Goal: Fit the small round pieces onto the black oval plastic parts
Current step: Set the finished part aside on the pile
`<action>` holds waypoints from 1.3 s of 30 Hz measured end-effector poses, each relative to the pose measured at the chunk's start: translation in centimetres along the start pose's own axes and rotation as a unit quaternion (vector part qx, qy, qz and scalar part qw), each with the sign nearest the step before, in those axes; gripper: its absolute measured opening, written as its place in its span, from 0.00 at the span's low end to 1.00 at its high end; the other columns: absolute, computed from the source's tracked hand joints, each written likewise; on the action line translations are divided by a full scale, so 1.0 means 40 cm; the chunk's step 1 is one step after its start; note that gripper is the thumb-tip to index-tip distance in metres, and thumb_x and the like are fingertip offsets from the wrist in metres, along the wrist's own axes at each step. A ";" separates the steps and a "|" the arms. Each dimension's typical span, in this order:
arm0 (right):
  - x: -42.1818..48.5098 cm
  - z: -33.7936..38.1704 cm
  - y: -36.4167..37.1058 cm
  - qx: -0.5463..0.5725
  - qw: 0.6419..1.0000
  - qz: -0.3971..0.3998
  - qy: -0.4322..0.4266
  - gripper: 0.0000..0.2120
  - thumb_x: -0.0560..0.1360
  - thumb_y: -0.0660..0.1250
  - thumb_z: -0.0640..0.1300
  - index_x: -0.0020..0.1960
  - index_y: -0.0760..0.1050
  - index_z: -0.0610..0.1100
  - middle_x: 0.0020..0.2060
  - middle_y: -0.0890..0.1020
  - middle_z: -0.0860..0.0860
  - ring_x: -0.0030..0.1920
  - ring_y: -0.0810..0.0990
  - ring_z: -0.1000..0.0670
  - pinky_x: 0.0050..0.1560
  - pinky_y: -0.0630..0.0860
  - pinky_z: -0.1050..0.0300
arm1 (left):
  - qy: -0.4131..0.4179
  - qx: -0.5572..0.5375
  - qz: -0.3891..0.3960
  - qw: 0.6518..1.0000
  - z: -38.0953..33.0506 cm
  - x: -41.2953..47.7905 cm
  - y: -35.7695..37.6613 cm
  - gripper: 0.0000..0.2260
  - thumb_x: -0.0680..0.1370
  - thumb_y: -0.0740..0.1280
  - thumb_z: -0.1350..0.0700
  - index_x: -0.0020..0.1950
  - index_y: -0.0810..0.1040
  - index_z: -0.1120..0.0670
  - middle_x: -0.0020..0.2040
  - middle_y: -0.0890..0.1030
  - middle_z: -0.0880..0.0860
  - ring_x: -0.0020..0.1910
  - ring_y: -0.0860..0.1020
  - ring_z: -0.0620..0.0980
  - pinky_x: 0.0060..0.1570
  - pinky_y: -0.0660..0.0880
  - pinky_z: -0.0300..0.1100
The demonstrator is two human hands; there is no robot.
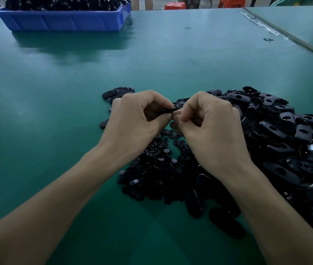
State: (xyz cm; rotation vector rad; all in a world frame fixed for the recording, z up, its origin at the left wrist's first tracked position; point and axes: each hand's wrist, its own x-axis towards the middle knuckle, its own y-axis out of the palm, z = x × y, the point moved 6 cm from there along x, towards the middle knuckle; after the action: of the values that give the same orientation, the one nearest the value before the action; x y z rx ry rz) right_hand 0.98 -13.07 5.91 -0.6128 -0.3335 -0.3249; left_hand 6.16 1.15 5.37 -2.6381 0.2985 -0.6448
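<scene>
Pinching one oval part with curled fingers, left hand and right hand steady it above handy round pieces.

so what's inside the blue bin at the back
The blue bin is heaped with black parts above its rim; its wall hides anything deeper, and the frame crops the heap's top.

From head height we look forward and down the green table, close over the left hand and right hand
</scene>
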 end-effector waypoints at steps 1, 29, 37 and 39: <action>0.001 0.000 0.005 0.021 1.000 0.014 0.000 0.13 0.74 0.70 0.34 0.36 0.73 0.49 0.35 0.85 0.48 0.37 0.84 0.45 0.42 0.81 0.46 | -0.004 0.001 -0.007 1.000 0.003 0.002 -0.003 0.06 0.70 0.74 0.55 0.44 0.82 0.44 0.39 0.85 0.43 0.38 0.84 0.43 0.43 0.81 0.42; 0.013 -0.014 -0.020 0.050 0.998 0.032 0.018 0.05 0.72 0.74 0.40 0.42 0.83 0.50 0.32 0.84 0.57 0.34 0.82 0.60 0.40 0.80 0.62 | -0.093 -0.204 0.080 0.971 0.019 0.006 0.011 0.07 0.70 0.75 0.65 0.44 0.83 0.55 0.40 0.86 0.59 0.37 0.84 0.50 0.40 0.81 0.39; 0.016 -0.002 -0.025 0.041 0.998 0.048 -0.004 0.08 0.75 0.73 0.39 0.46 0.85 0.53 0.35 0.85 0.58 0.36 0.84 0.58 0.42 0.82 0.57 | -0.059 -0.164 0.074 0.982 0.010 0.012 0.001 0.08 0.73 0.74 0.68 0.43 0.82 0.55 0.34 0.85 0.52 0.32 0.83 0.45 0.35 0.79 0.35; 0.021 -0.009 -0.027 0.032 0.999 0.043 0.000 0.09 0.77 0.70 0.38 0.52 0.85 0.49 0.36 0.85 0.59 0.37 0.84 0.59 0.39 0.80 0.62 | -0.056 -0.148 0.060 0.986 0.014 0.014 -0.005 0.09 0.73 0.73 0.68 0.43 0.81 0.55 0.33 0.84 0.51 0.31 0.82 0.45 0.35 0.79 0.35</action>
State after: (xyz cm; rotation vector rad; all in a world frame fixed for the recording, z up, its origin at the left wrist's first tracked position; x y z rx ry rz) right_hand 1.38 -14.28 6.51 -0.5635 -0.3159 -0.2304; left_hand 6.95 1.35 5.20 -2.8965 0.5520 -0.4392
